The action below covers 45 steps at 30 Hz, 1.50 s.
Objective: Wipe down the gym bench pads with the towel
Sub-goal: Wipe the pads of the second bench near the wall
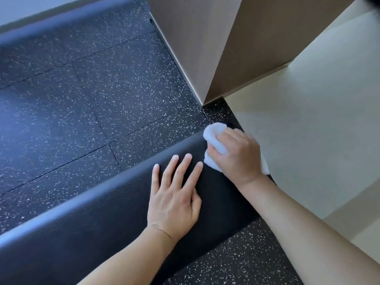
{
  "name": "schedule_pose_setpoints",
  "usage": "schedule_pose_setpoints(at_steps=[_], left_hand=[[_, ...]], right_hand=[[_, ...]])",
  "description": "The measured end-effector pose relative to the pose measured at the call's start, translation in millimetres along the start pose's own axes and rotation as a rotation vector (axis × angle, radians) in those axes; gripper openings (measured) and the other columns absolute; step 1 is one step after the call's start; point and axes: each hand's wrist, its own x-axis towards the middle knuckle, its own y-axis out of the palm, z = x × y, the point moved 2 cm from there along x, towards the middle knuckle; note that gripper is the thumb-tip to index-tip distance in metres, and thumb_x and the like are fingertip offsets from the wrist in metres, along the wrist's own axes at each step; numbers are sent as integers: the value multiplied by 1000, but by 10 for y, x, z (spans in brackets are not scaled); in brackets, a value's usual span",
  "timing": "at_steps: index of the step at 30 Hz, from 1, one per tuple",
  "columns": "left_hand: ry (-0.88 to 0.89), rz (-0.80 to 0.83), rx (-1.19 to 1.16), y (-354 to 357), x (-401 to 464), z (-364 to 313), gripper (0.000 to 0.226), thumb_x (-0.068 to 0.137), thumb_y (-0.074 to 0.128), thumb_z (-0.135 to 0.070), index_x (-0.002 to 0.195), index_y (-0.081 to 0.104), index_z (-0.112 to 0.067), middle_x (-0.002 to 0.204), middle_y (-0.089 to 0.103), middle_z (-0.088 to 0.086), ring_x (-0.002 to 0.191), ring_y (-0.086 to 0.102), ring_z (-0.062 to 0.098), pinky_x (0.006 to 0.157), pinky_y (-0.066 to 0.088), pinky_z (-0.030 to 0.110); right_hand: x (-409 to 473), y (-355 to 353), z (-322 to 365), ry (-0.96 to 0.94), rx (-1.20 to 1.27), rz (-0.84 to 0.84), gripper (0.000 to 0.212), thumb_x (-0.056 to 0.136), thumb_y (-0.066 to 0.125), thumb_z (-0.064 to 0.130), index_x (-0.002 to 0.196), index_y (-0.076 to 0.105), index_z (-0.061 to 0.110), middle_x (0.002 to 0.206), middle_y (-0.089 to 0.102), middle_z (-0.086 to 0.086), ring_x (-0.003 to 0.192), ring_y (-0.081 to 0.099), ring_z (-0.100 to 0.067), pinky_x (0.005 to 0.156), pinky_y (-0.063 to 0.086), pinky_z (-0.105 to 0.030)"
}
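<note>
Head view. Black bench pad: runs from near left to far right over speckled rubber floor. Left hand: flat on pad, fingers straight, slightly spread (thumb tucked alongside). Right hand: fingers curled round bunched white towel, pressing it on pad's far right end, beside beige wall corner.

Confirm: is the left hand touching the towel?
Apart. Head view shows black bench pad between the left hand's fingertips and the towel.
</note>
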Motion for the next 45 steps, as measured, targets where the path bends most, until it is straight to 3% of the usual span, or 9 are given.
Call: schedule_pose_setpoints(at_steps=[3,7,14,24,27,30,33,36,45], left_hand=[[11,30,-33,-4,4,-11,63,94,52,-31,156,50,-29,167,40,2,157,31,31,127,20,63],[14,75,-131,-95,0,61,61,94,49,-32,156,49,-30,170,36,-1,159,27,26,128,18,59],[244,165,-121,-309,-331,860,63,88,54,-28,151,52,-25,169,36,2,157,31,27,128,28,50],[78,55,-127,-596,-1297,1978,60,97,51,-28,156,51,-19,171,34,3,158,33,28,126,28,53],[-20,19,-162,-602,-1334,1996,62,95,53,-29,156,52,-17,169,38,5,156,37,28,126,28,53],[-82,7,-197,-618,-1322,2001,64,95,51,-30,156,50,-12,168,40,6,155,38,28,127,27,51],[-81,15,-205,-613,-1330,2016,65,95,50,-30,157,48,-9,167,41,7,155,39,28,127,27,50],[-83,6,-219,-615,-1320,2020,64,95,50,-29,156,49,-9,167,42,7,154,40,29,127,27,50],[-147,15,-233,-703,-1585,2098,65,96,49,-27,159,45,-10,170,35,5,159,30,26,129,24,50]], right_hand=[[408,216,179,148,-39,71,25,79,63,21,61,46,16,59,48,-1,56,44,-29,55,29,-31],[672,421,269,299,-250,487,33,85,51,37,66,41,13,64,43,0,68,49,-31,61,29,-34],[737,491,713,298,-369,713,32,89,52,36,69,57,12,73,57,1,75,53,-31,64,36,-34],[233,862,2235,102,-350,726,41,91,52,38,58,43,15,61,51,0,64,50,-29,62,32,-36],[33,939,2617,-41,-289,714,27,88,55,37,67,61,20,61,52,0,60,43,-25,60,29,-34],[189,820,2321,-111,-342,763,23,89,53,41,88,72,28,66,52,2,64,43,-23,59,39,-30],[552,522,1576,128,-569,900,23,93,53,42,98,68,26,79,61,2,78,59,-31,64,40,-32],[743,402,1270,295,-697,904,28,90,45,40,89,64,20,84,66,-3,78,56,-36,63,38,-35],[109,967,3108,-38,-268,864,39,91,49,39,61,41,16,66,56,0,68,55,-31,63,36,-37]])
